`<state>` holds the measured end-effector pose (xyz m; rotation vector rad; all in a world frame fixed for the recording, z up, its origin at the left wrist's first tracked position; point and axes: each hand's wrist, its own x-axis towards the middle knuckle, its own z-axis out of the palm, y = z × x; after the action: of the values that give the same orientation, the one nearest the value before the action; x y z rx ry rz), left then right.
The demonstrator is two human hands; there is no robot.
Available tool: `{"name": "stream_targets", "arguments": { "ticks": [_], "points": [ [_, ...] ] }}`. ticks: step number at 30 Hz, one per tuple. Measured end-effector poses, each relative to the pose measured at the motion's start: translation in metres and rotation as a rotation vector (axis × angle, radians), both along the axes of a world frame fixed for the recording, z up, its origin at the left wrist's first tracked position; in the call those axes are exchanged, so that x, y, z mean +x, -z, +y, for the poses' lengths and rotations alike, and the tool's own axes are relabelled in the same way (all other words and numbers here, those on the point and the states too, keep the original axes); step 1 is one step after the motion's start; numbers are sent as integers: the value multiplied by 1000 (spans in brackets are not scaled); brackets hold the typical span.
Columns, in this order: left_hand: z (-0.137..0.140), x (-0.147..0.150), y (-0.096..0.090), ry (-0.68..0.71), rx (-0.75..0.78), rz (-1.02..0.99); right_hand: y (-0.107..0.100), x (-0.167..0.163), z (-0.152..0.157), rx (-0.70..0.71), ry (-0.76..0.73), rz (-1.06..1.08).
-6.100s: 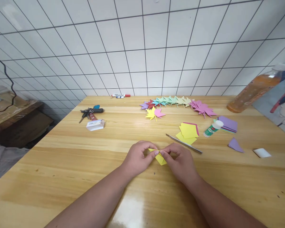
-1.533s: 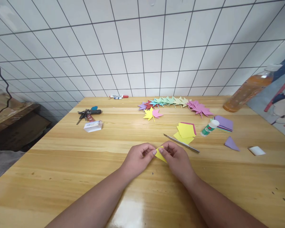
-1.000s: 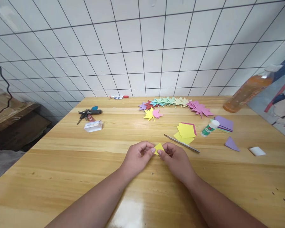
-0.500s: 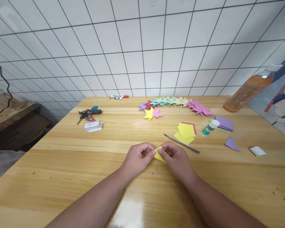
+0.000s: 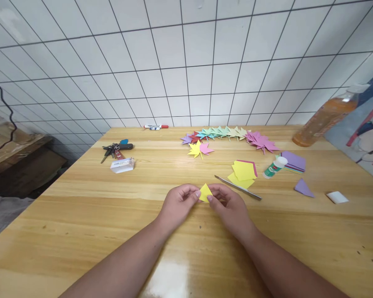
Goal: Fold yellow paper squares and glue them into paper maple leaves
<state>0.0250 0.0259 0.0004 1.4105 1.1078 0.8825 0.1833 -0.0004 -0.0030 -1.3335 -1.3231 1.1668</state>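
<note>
The left hand (image 5: pixel 178 207) and right hand (image 5: pixel 232 207) pinch a small folded yellow paper (image 5: pixel 205 193) between thumbs and fingers, one at each side, its pointed corner facing away from the person. This paper is left of the glue stick (image 5: pixel 275 167) and nearer the person. Also left of the glue stick are loose yellow sheets (image 5: pixel 244 170) and, nearer the person, a slim metal tool (image 5: pixel 238 187). A purple-topped paper stack (image 5: pixel 294 160) lies just right of the glue stick; overlapping paper leaves (image 5: pixel 261 141) curve beyond it, leftward.
</note>
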Motion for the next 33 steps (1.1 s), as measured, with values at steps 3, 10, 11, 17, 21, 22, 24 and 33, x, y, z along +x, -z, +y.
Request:
{"name": "stream_targets", "arguments": {
  "ticks": [3,10,11,17,21,22,24,33],
  "points": [
    [1,0,0,-9,20,17,4,1,1,-14,12,5],
    [-4,1,2,-11,90,65,2,2,2,2,80,11],
    [-3,1,2,-1,71,56,1,2,2,2,89,13],
    [-1,0,-2,-6,51,90,1,3,3,7,111,21],
    [-2,-1,-3,-50,107,167,2,2,2,6,105,30],
    [-2,-2,-3,-58,116,181,1,1,2,5,103,33],
    [-2,-2,-3,-58,114,187,0,1,2,7,103,31],
    [-3,0,6,-37,155,187,2,1,1,21,99,-30]
  ]
}}
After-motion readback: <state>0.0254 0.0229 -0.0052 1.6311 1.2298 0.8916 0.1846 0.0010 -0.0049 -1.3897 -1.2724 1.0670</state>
